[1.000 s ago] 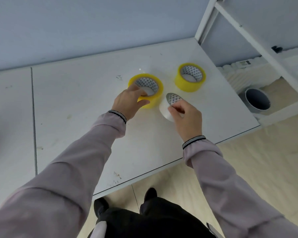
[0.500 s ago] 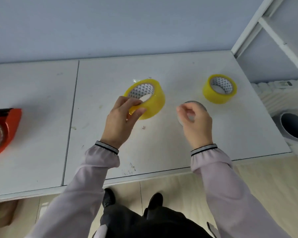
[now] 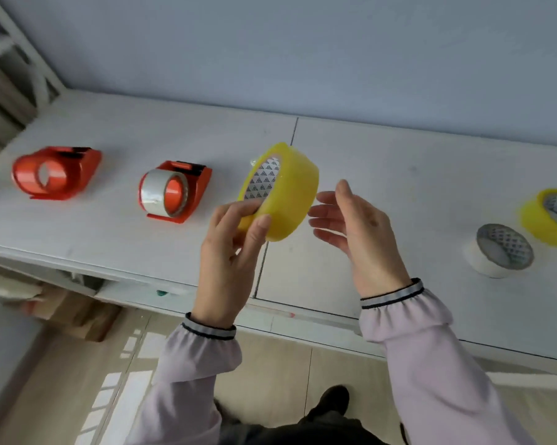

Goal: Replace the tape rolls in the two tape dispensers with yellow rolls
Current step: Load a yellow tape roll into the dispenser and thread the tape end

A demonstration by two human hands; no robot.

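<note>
My left hand (image 3: 229, 252) pinches the yellow roll (image 3: 280, 187) above the table (image 3: 399, 162); right hand (image 3: 357, 226) is spread, empty. Risk: 1-handed pinch slips, roll drops before reaching the empty dispenser (image 3: 57, 173).

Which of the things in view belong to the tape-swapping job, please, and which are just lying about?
Part of the job:
- yellow roll held in the left hand
- second yellow roll on the table
- empty orange dispenser
- orange dispenser with clear roll
- loose white roll, apparently already removed

Just lying about:
- cardboard boxes under the table
</note>
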